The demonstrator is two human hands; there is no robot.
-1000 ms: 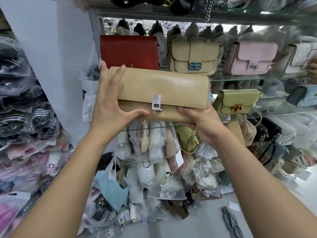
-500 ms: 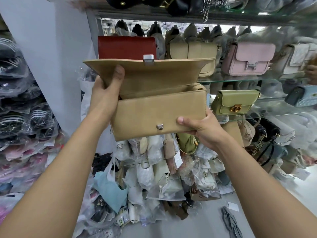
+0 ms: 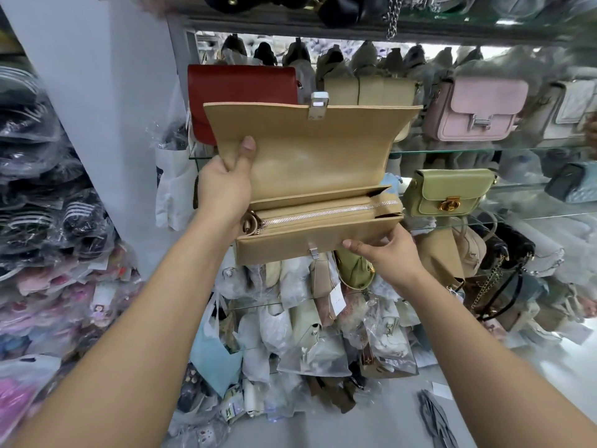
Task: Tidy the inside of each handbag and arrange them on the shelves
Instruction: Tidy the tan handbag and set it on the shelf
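**Checking Inside the tan handbag [image 3: 318,250]**

Holding it mid-frame, before the glass shelves [image 3: 452,151], lengthwise left to right, mouth and zipper [image 3: 329,213] facing up. Pinching the lifted flap [image 3: 307,150] at its left edge with the left hand [image 3: 223,189]; curling the fingers of the right hand [image 3: 387,257] under the lower right corner. Likely needing a hand freeing for reaching inside.

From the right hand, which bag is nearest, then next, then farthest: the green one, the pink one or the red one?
1. Green bag: just up and to the right of the right hand.
2. Pink bag: higher up, on the right.
3. Red bag: far over on the upper left, partly behind the open tan bag.
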